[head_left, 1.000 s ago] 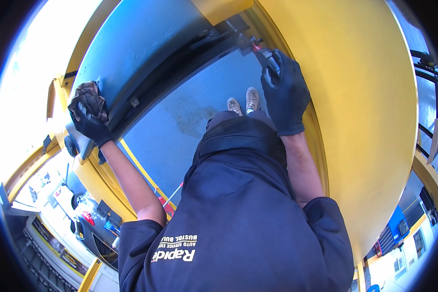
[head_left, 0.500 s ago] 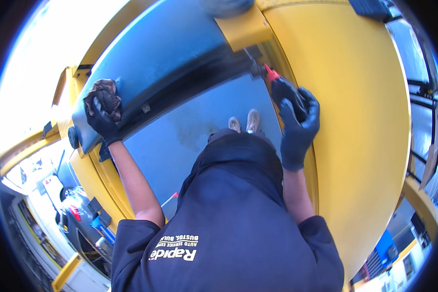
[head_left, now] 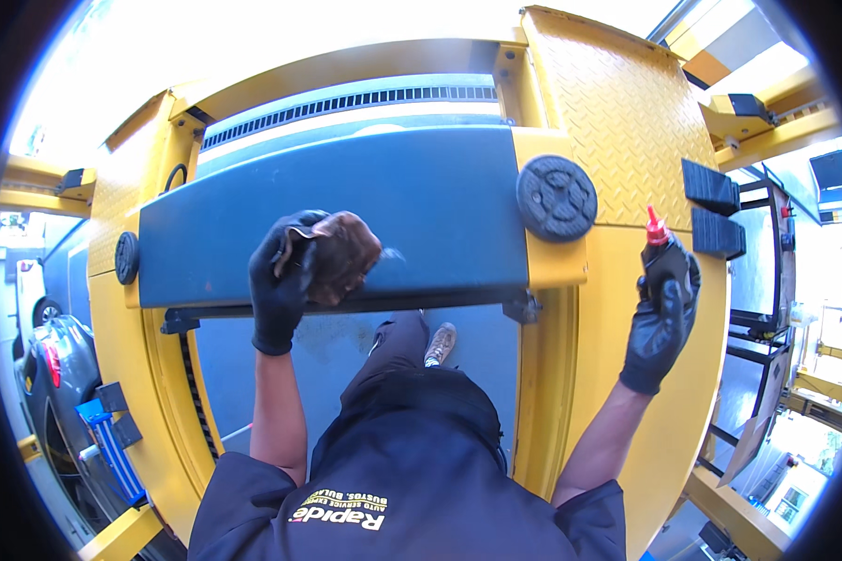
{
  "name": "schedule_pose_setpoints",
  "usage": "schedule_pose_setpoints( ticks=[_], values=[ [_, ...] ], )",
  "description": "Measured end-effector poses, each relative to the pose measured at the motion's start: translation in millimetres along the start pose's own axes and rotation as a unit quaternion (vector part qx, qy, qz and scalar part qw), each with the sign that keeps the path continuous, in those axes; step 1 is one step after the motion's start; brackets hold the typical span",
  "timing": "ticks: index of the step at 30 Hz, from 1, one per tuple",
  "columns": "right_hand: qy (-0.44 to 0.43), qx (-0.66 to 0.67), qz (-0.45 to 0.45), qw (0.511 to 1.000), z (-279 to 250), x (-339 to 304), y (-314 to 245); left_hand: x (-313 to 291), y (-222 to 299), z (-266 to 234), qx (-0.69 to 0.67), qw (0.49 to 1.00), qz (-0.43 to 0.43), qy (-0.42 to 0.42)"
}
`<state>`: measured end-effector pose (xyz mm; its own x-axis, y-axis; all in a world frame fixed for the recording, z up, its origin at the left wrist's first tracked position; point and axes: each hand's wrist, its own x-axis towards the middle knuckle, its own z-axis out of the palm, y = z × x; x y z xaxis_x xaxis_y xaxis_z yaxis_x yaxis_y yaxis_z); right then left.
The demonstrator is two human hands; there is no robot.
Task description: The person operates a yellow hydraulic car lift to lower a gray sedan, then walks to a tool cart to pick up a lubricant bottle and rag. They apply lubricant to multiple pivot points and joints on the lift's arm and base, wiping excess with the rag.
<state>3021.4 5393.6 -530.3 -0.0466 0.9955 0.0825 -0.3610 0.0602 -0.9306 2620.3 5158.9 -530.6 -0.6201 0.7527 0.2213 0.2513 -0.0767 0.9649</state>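
Dark shirt: white-yellow lettering, inverted. Left hand: fingers gripping brown rag over blue beam. Right hand: fingers wrapping red-tipped bottle. Round black pad between.

A cross beam spans the centre of the frame, between the left platform and the right platform. One round pad sits at its right end, a second disc at its left. Left of centre, the left hand holds a cloth before the beam — whether it touches cannot be told. Right of centre, over the right platform, the right hand has a bottle in its grip, nozzle upward. Two blocks lie just right of it; a car stands lower left — beyond the left platform.
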Motion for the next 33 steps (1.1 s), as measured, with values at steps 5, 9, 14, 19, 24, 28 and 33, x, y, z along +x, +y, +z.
schedule_pose_setpoints(
  ticks=[5, 9, 14, 19, 24, 28, 33],
  values=[
    [-0.076, -0.011, 0.027, 0.997, 52.0, 112.4, 30.0, 57.1, -9.3, 9.7, 0.073, 0.992, 0.035, -0.099],
    [-0.154, -0.143, 0.014, 0.978, 78.2, 186.3, 70.0, 83.8, -14.1, 20.6, 0.054, 0.991, -0.014, -0.122],
    [-0.168, 0.08, 0.111, 0.976, 86.0, 229.3, 125.5, 85.0, -19.0, 16.4, 0.113, 0.984, -0.019, -0.138],
    [-0.215, -0.134, 0.024, 0.967, 95.8, 244.8, 135.1, 89.0, -22.1, 19.5, 0.133, 0.98, -0.056, -0.135],
    [-0.3, -0.393, -0.055, 0.867, 114.5, 251.0, 110.3, 85.9, -16.3, 23.2, 0.168, 0.976, -0.086, -0.105],
    [-0.371, -0.454, -0.104, 0.803, 132.4, 253.4, 105.4, 68.3, -20.1, 24.6, 0.17, 0.978, -0.116, -0.033],
    [-0.445, -0.493, -0.187, 0.724, 148.2, 260.0, 109.9, 53.4, -30.2, 15.3, 0.197, 0.974, -0.113, 0.0]
  ],
)
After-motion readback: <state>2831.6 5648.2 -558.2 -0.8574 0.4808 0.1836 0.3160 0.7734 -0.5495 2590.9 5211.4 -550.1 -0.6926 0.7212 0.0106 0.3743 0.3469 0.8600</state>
